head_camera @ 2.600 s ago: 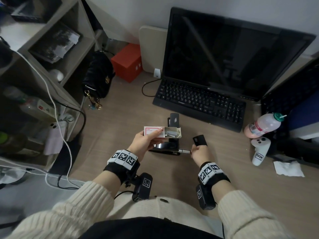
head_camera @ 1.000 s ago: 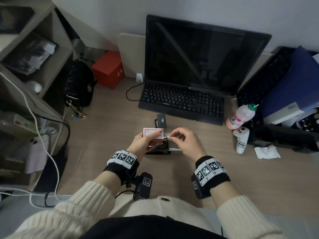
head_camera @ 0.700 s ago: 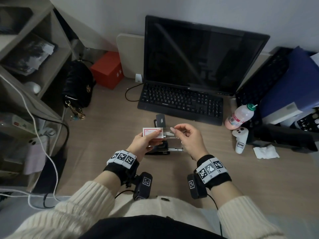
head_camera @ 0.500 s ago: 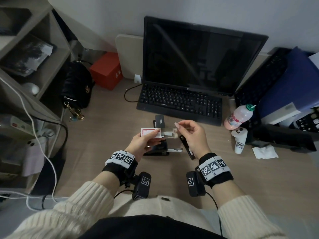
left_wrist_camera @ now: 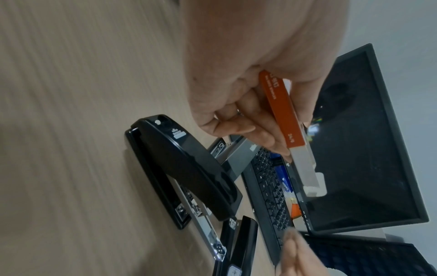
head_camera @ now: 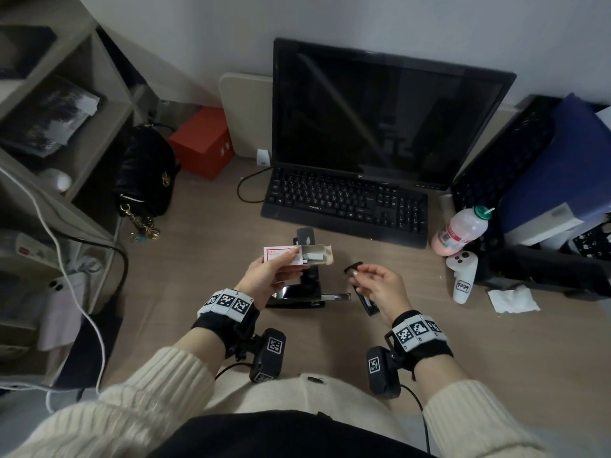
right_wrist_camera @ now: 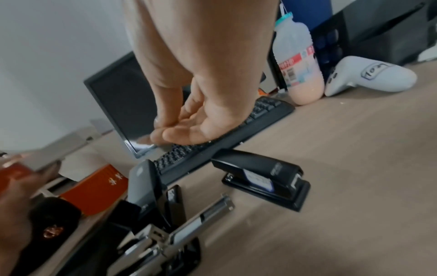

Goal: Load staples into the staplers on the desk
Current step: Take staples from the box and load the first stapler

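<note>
My left hand (head_camera: 291, 257) holds a red and white staple box (head_camera: 281, 256) above the desk, its grey inner tray (head_camera: 315, 257) slid out to the right. In the left wrist view the fingers (left_wrist_camera: 264, 138) grip the box (left_wrist_camera: 283, 112). My right hand (head_camera: 358, 276) hovers right of the tray. Its thumb and fingertips (right_wrist_camera: 165, 132) pinch a small silvery staple strip (right_wrist_camera: 144, 142), which is blurred. Below lie a large black stapler (head_camera: 297, 292) with its metal rail (head_camera: 334, 296) pulled out, a hinged-open stapler (head_camera: 305, 239) behind it, and a small closed stapler (right_wrist_camera: 264, 179).
A black keyboard (head_camera: 344, 203) and monitor (head_camera: 380, 110) stand behind the staplers. At the right are a pink bottle (head_camera: 459, 231), a white controller (head_camera: 463, 276) and a tissue (head_camera: 512, 299). A black bag (head_camera: 148, 173), a red box (head_camera: 201, 142) and shelves are at the left.
My right hand reached into the box tray, pinched there, then drew back to the right and lower. The left hand kept the box in about the same place.
</note>
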`<state>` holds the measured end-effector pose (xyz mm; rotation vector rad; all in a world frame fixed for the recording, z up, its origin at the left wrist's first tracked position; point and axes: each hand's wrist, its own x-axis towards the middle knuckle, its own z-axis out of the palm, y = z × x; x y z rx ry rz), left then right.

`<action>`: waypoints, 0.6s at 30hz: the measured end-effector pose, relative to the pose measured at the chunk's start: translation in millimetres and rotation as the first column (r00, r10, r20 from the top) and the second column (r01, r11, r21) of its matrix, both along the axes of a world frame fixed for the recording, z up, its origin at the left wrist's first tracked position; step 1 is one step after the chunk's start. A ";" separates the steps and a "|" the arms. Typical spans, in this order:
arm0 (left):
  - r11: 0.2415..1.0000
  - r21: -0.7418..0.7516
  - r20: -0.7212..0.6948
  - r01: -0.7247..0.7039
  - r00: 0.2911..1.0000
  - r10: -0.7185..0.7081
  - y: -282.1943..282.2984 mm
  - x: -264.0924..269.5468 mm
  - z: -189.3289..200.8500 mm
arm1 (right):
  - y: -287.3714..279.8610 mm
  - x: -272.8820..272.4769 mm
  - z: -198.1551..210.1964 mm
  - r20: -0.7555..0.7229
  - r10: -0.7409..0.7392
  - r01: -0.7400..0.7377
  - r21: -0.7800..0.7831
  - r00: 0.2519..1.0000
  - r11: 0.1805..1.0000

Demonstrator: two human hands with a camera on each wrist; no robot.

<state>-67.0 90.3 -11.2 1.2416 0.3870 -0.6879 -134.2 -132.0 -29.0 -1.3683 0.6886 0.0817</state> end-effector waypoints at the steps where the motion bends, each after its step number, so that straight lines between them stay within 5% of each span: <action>1: 1.000 0.008 0.005 0.005 1.000 -0.005 0.5 1.6 -0.4 | 0.4 0.0 -4.4 -0.036 0.006 -0.006 -0.004 0.999 1.000; 10: 0.999 0.035 0.004 0.030 1.000 -0.030 0.0 6.3 -2.5 | 10.9 3.6 -33.1 -0.275 0.021 -0.145 -0.441 0.961 0.886; 18: 0.999 0.040 -0.013 0.018 1.000 -0.018 3.3 10.0 -8.4 | 18.2 7.1 -39.1 -0.342 0.032 -0.230 -0.557 0.939 0.798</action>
